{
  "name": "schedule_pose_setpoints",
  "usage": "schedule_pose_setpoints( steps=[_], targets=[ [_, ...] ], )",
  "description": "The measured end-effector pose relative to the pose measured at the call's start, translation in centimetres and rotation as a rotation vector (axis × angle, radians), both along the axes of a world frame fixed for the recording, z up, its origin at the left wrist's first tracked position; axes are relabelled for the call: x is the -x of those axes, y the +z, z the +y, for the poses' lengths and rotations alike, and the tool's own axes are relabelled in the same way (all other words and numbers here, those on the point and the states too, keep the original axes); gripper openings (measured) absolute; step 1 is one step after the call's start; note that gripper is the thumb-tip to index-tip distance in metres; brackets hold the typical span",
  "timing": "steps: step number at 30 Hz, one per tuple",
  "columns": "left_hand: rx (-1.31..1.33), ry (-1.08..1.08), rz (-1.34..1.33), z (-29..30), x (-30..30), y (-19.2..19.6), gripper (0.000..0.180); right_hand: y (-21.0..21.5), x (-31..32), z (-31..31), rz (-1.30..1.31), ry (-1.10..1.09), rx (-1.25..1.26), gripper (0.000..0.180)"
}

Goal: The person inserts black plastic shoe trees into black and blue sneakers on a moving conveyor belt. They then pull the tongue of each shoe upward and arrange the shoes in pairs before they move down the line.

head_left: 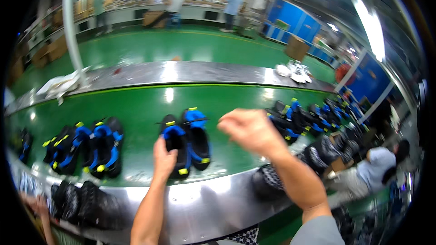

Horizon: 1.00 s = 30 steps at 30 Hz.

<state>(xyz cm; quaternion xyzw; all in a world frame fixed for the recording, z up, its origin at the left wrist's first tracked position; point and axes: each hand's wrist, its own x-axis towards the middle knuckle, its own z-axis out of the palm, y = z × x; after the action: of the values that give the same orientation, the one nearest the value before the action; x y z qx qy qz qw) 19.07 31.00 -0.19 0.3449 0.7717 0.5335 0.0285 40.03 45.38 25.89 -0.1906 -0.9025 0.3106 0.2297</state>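
Pair of black-and-blue shoes mid-belt, neon-yellow tabs at heel and toe; left shoe (183,159) and right shoe (200,141) stand side by side on the green conveyor belt (141,109), openings up; left hand (162,161) is at the left shoe's outer side, thumb out toward the opening, other fingers mostly hidden; can't tell whether they pinch the edge or only rest against it; right hand (247,127) is up over the belt, right of the pair and apart from it, motion-blurred; fingers look curled together, can't tell if anything is pinched; grey sleeve (318,233) on that arm.

More of the same shoes: left cluster (106,147) packed close, right cluster (313,115) running off down the belt; near steel ledge (200,195) carries dark patterned items (86,204) at left, similar dark items (322,152) at right; far steel ledge (204,73) has white cloth (63,84) and a white bundle (297,71); a co-worker in a pale top (379,168) is over to the right; another person's forearm (45,218) shows lower left; cardboard box (296,47) and blue panels (295,20) behind.
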Motion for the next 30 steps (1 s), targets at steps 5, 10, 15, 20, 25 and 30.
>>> schedule_pose_setpoints(
  steps=[5,10,15,20,25,30],
  targets=[
    [-0.108,0.005,-0.083,1.7,3.6,-2.2,0.066,9.3,-21.3,11.6,0.16,-0.815,-0.34,0.03],
    [-0.07,0.054,-0.069,1.6,1.7,-0.7,0.064,1.5,-43.6,19.5,-0.309,-1.154,-0.59,0.028],
    [-0.05,0.176,0.311,-0.9,-1.6,5.2,0.035,-6.2,-50.6,21.4,-0.471,-1.335,-0.267,0.027],
    [-0.037,0.112,0.372,-1.0,-2.2,6.9,0.026,-7.5,-51.0,22.1,-0.545,-1.371,0.048,0.046],
    [-0.079,0.031,0.353,0.3,-4.1,7.3,0.023,-8.2,-49.9,22.9,-0.647,-1.306,0.035,0.05],
    [-0.062,-0.033,0.331,2.0,-6.4,8.3,0.02,-9.3,-50.3,23.9,-0.759,-1.298,-0.048,0.043]
  ],
)
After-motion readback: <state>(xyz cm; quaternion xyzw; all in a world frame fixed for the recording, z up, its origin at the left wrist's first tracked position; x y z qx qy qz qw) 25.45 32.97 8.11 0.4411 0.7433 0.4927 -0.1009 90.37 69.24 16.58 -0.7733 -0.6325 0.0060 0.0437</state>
